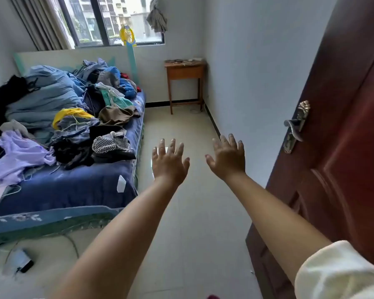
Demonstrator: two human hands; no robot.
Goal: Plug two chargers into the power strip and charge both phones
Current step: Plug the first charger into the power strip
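Your left hand [168,162] and right hand [227,157] are both stretched out over the floor [192,223], fingers spread and holding nothing. The small wooden table [185,71] stands well beyond them in the far corner; small items and a white cable lie on top, too small to identify.
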